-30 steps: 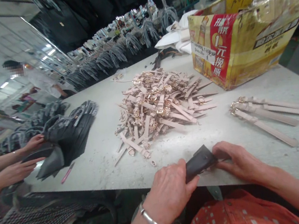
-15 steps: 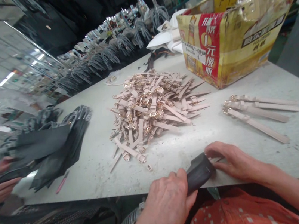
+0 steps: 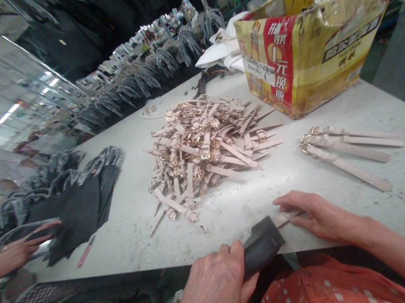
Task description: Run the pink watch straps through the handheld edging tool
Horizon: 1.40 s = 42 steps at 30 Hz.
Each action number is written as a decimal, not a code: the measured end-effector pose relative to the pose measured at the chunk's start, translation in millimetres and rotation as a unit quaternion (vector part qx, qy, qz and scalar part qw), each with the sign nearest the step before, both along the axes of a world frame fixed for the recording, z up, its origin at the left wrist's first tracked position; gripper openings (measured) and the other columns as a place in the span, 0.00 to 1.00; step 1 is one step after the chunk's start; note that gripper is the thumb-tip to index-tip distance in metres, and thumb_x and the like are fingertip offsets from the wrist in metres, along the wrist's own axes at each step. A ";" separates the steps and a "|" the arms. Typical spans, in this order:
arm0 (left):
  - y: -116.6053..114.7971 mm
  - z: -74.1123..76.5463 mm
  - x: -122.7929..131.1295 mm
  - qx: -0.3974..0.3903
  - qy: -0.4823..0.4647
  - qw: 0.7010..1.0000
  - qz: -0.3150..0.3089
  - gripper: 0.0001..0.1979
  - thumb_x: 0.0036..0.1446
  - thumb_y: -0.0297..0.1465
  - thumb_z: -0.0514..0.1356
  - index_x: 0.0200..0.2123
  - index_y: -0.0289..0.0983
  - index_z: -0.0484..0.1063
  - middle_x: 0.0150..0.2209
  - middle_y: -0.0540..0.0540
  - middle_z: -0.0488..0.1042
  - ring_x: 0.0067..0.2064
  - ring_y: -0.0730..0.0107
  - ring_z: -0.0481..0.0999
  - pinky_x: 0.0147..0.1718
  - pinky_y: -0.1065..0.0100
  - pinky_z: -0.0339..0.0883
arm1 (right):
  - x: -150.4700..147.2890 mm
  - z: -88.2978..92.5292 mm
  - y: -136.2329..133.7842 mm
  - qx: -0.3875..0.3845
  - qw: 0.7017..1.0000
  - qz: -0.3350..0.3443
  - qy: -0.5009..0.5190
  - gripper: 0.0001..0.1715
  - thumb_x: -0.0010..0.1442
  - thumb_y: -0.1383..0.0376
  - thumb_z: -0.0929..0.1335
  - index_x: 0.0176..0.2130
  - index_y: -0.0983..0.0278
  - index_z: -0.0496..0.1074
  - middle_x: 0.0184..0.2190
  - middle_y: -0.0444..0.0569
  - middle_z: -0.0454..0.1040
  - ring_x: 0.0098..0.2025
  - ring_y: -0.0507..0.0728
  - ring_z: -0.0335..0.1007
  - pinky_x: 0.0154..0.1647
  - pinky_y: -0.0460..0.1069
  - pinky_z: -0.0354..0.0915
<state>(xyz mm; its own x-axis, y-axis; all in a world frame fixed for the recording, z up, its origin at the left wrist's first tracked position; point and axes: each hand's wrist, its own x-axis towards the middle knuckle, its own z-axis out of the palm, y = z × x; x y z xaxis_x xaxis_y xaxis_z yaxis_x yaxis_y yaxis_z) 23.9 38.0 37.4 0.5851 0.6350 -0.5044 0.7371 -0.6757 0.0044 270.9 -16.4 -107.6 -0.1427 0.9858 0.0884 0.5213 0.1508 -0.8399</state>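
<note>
My left hand [image 3: 212, 288] is closed around a black blocky hand tool [image 3: 266, 246] at the table's front edge; its exact kind is unclear. A pale pink buckle strap [image 3: 281, 219] comes out at the tool's right end. My right hand [image 3: 318, 217] holds the strap's other end between thumb and fingers, with the index finger lifted off. Beyond my hands lies a big heap of pale pink straps [image 3: 205, 146] with gold buckles. Several more such straps [image 3: 344, 149] lie fanned out to the right.
A torn yellow carton [image 3: 311, 62] stands at the back right of the white table [image 3: 138, 233]. Black pieces with grey handles [image 3: 79, 196] are stacked at left, beside a pink-handled tool [image 3: 86, 250]. A co-worker's hands [image 3: 15, 255] work there. White cloth [image 3: 221, 51] lies behind.
The black tool and my left hand have shifted left and slightly down. More of the strap now shows between the tool and my right hand. The co-worker's hands have moved right.
</note>
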 end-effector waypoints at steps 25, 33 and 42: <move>12.2 -14.8 17.6 0.072 -0.060 0.995 -0.018 0.12 0.59 0.41 0.54 0.39 0.39 0.65 0.32 0.45 0.75 0.34 0.54 0.76 0.33 0.57 0.69 | -0.3 -1.6 1.6 0.020 1.000 -0.002 -0.022 0.29 0.59 0.71 0.63 0.59 0.59 0.58 0.47 0.49 0.67 0.48 0.55 0.64 0.52 0.52 0.62; 6.9 -5.9 -6.3 0.057 -0.045 0.997 0.015 0.11 0.60 0.41 0.52 0.39 0.41 0.65 0.30 0.47 0.74 0.34 0.53 0.76 0.33 0.56 0.69 | -1.5 0.8 1.2 0.034 0.999 -0.001 -0.031 0.28 0.58 0.72 0.62 0.57 0.61 0.60 0.45 0.51 0.68 0.47 0.56 0.64 0.50 0.52 0.62; 9.0 -29.0 14.2 0.059 -0.081 0.995 0.006 0.13 0.58 0.42 0.53 0.40 0.40 0.66 0.33 0.46 0.76 0.36 0.56 0.76 0.35 0.59 0.68 | -3.9 1.5 1.0 0.035 0.998 -0.015 -0.046 0.31 0.57 0.73 0.63 0.59 0.61 0.57 0.47 0.50 0.66 0.48 0.56 0.62 0.51 0.52 0.61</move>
